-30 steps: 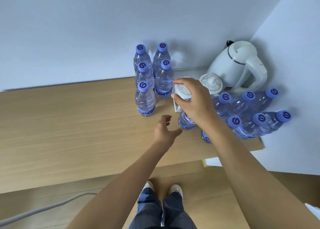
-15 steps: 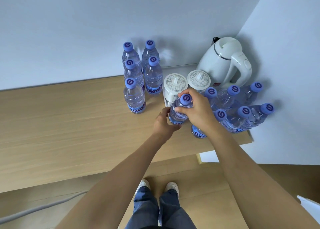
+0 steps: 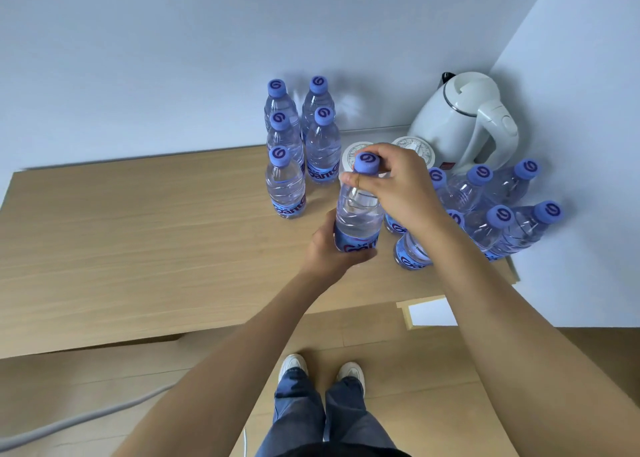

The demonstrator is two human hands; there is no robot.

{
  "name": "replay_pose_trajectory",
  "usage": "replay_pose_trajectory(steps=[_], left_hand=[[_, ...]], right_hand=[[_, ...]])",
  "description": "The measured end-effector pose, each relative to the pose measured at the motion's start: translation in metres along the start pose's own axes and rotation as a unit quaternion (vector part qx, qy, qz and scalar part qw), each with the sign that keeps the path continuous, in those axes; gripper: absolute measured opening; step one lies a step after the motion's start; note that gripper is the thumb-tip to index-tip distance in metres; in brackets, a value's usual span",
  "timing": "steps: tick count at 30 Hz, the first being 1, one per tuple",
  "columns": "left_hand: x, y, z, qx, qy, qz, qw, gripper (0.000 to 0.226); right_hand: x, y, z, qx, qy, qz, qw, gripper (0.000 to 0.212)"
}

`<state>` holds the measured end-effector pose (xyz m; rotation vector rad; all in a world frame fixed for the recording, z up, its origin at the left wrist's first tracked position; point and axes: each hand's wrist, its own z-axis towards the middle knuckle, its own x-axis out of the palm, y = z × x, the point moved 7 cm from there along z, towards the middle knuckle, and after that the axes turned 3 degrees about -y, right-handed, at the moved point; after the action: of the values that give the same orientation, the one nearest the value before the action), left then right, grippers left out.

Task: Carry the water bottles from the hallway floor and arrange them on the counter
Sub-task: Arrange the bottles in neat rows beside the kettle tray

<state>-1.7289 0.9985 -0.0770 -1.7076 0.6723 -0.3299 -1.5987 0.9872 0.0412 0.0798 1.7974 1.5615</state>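
Observation:
A clear water bottle with a purple cap and blue label is held upright just above the wooden counter. My right hand grips its neck below the cap. My left hand wraps round its base at the label. Several matching bottles stand in two neat rows to the left, near the wall. Several more bottles crowd the right corner of the counter, partly hidden behind my right forearm.
A white electric kettle stands in the back right corner, with two white round lids in front of it. The counter's right end meets the wall. Its left half is bare wood. My feet and a grey cable are on the floor below.
The bottle has been lifted away from the right cluster toward the counter's middle. My left hand, empty one second ago, now holds its base; my right hand keeps hold of the neck.

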Motion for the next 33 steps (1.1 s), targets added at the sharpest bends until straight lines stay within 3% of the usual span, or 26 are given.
replay_pose_trajectory(steps=[4,9,14,20,27,33], left_hand=[[-0.012,-0.014,-0.017,0.002,0.006,-0.011,1.000,0.065],[-0.018,-0.021,-0.030,-0.015,0.011,-0.026,0.999,0.080],[-0.032,-0.019,-0.032,-0.031,0.014,-0.018,0.999,0.066],[-0.032,-0.008,-0.032,-0.043,0.030,-0.023,0.998,0.055],[-0.032,0.015,-0.007,-0.004,-0.037,0.028,0.999,0.079],[-0.025,0.052,0.013,-0.012,-0.073,0.087,0.993,0.078]], right_hand=[[0.002,0.011,0.010,0.012,-0.020,0.037,0.999,0.030],[0.013,0.021,0.014,0.008,-0.025,0.013,1.000,0.034],[0.017,0.016,0.013,0.038,-0.008,0.006,0.999,0.039],[0.022,0.001,0.011,0.105,0.029,0.064,0.992,0.025],[0.023,-0.016,-0.005,0.051,-0.001,0.065,0.997,0.023],[0.041,-0.040,-0.026,0.027,0.003,0.022,0.999,0.023]])
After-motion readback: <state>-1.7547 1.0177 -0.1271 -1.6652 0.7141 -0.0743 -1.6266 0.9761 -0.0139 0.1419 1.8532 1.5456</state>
